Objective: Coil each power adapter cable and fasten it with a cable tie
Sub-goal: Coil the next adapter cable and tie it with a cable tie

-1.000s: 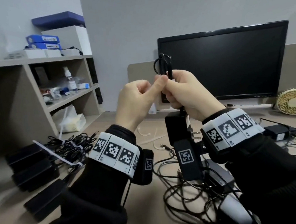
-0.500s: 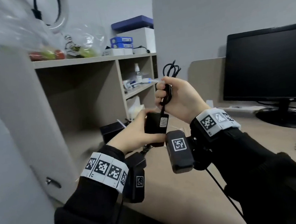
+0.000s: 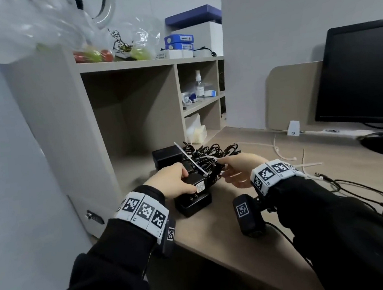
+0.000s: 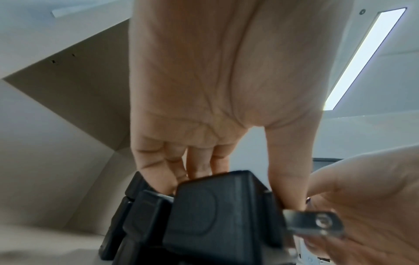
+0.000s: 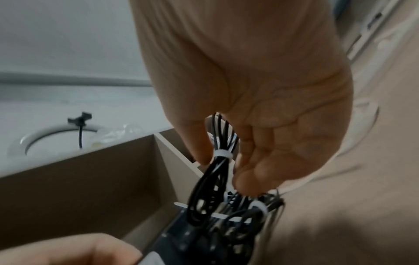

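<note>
— What did the head view show?

— A person in black sleeves stood at the counter (image 3: 218, 231) beside the shelf unit (image 3: 130, 66). The left hand (image 3: 174, 182) gripped a black power adapter (image 3: 195, 183) from above, fingers curled over its top, thumb on its near side. The adapter sat over another black adapter (image 3: 193, 203) at the front of a row of bricks on the counter. The right hand (image 3: 239, 170) was just beside it, at the coiled cable (image 3: 207, 162), where a white cable tie (image 3: 193, 162) stuck out toward the shelf. Loose ties (image 3: 281, 152) lay farther right, near a dark monitor (image 3: 363, 79).

— And from the left wrist?

— The left hand (image 4: 222, 89) came down on the adapter (image 4: 217, 215), fingers (image 4: 158, 170) behind it and thumb on its right side, holding it. A metal plug prong (image 4: 315, 224) jutted out toward the right hand (image 4: 367, 197). More black bricks (image 4: 136, 215) sat at the left.

— The right wrist?

— The right hand (image 5: 260, 107) pinched the coiled cable (image 5: 217, 172) between thumb and fingers, right at a white cable tie (image 5: 222, 154) cinched around the strands. Below, more tied black cables (image 5: 244, 218) lay bunched together; which bundle belonged to which adapter I could not tell. The left hand (image 5: 68, 251) showed at the bottom edge.
</note>
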`<state>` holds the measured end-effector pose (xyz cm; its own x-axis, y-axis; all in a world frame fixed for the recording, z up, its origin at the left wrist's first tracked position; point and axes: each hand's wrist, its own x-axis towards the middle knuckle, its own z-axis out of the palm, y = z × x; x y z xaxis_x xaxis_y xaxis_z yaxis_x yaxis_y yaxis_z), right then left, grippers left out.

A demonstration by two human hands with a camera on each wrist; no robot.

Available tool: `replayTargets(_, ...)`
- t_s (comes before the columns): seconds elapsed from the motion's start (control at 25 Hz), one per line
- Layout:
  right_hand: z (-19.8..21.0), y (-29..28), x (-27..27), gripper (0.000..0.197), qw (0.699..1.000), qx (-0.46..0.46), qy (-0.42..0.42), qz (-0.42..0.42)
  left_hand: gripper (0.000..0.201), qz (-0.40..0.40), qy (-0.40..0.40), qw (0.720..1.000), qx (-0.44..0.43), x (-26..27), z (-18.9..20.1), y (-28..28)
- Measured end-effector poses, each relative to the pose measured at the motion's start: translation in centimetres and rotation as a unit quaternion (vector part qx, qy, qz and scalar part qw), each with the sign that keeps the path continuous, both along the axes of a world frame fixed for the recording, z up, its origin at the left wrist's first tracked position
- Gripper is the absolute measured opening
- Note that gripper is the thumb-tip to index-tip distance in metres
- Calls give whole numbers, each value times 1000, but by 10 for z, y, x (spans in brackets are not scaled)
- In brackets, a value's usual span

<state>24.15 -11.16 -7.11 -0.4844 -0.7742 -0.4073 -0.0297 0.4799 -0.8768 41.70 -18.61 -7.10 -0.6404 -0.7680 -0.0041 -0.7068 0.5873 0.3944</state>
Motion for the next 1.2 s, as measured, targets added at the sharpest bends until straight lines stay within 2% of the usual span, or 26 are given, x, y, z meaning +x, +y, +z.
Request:
replayTargets(0.12, 1, 7, -6, 38, 997, 24, 63, 21, 38, 32, -20, 999, -28, -2, 1, 0)
replayTargets(0.24, 12, 19, -17, 35, 997, 3, 70, 14, 40, 54, -63, 995, -47, -7, 13, 8)
replayTargets(0.32, 23, 32, -25, 32, 997, -14, 72, 5, 40, 55, -44, 995, -73, -16, 26, 18)
replayTargets(0.44, 40, 62, -45, 27, 994, -26, 101, -16, 33, -22, 40, 995, -86, -49, 48, 47)
replayTargets(0.56, 51, 107, -80, 21, 989, -25, 140, -39, 33, -141, 49, 988, -38, -108, 59, 86)
replayTargets(0.68, 57, 155, -118, 18, 982, -8, 178, -66, 30, -267, -37, 963, -8, -172, 57, 124)
replayTargets(0.8, 58, 202, -153, 13, 973, 37, 199, -112, 34, -350, -112, 930, 0, -232, 47, 152)
replayTargets(0.96, 51, 238, -184, 14, 966, 81, 195, -150, 51, -393, -203, 897, -7, -290, 31, 172)
replayTargets(1.12, 42, 239, -198, 17, 968, 106, 196, -116, 53, -414, -312, 854, -40, -322, 20, 180)
replayTargets(1.2, 42, 237, -203, 18, 970, 104, 193, -104, 52, -407, -338, 847, -57, -326, 19, 181)
